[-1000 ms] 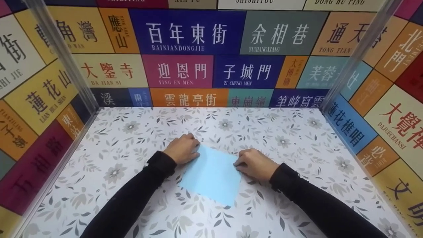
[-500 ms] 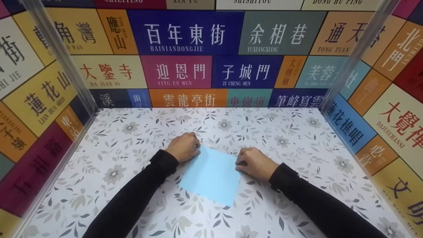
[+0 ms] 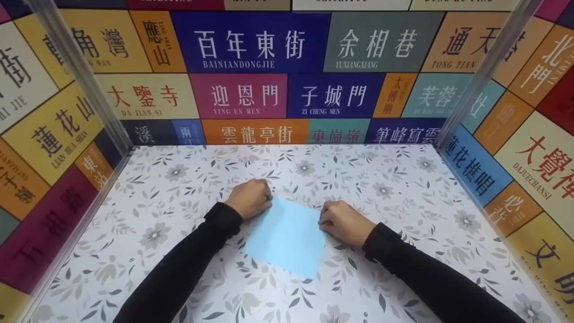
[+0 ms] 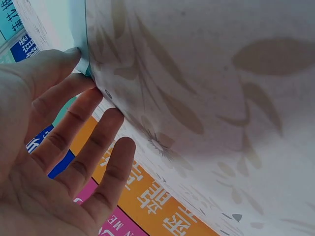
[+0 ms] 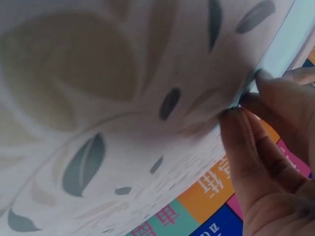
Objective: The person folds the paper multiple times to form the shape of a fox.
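A square sheet of light blue paper (image 3: 289, 240) lies on the table at a slant, between the two hands. At its far left corner, my left hand (image 3: 250, 197) holds the paper. The left wrist view shows the thumb on the paper's edge (image 4: 81, 34) and the index fingertip against its corner, with the other fingers spread on the tabletop. My right hand (image 3: 346, 223) pinches the paper near its far right corner. In the right wrist view, thumb and fingertips meet at the paper's edge (image 5: 278, 54).
A white tablecloth (image 3: 179, 197) with grey flowers and leaves covers the table. Panels of coloured blocks with Chinese lettering (image 3: 251, 42) stand at the back and on both sides. Clear strips (image 3: 96, 85) run up the corners.
Over the last second my left hand has shifted very slightly, staying at the same corner. The right hand and the paper look almost unmoved.
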Demonstrator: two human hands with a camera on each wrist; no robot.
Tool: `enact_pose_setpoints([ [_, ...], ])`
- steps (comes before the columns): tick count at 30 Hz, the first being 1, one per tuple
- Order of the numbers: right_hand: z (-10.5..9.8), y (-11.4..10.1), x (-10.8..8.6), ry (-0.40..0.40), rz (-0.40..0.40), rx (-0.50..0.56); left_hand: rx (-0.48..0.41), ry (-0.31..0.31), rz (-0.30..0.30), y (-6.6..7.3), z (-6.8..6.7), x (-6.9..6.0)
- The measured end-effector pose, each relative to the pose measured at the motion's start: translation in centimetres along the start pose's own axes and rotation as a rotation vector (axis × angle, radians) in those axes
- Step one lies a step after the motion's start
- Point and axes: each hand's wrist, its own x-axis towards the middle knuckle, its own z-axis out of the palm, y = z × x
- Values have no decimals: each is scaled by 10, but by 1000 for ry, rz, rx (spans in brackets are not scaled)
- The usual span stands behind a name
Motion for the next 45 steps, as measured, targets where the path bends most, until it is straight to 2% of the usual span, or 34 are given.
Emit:
enact_pose_setpoints([
  [8, 4, -4, -2, 41, 60, 29, -20, 54, 19, 0, 2, -3],
  [14, 4, -6, -2, 48, 69, 23, -53, 47, -9, 0, 4, -6],
  [20, 5, -6, -3, 64, 51, 33, -116, 39, -46, 1, 1, -12],
  [27, 5, -7, -5, 64, 41, 10, -227, 75, -27, 5, -1, -19],
  [30, 4, -7, -5, 58, 49, 12, -291, 93, 11, 7, -2, -22],
  [33, 4, -7, -7, 57, 56, 19, -341, 119, 75, 11, -4, -27],
  [38, 3, -7, -10, 71, 49, 28, -392, 170, 172, 24, -7, -38],
  [45, 3, -6, -14, 95, -5, 35, -335, 186, 353, 50, -2, -55],
])
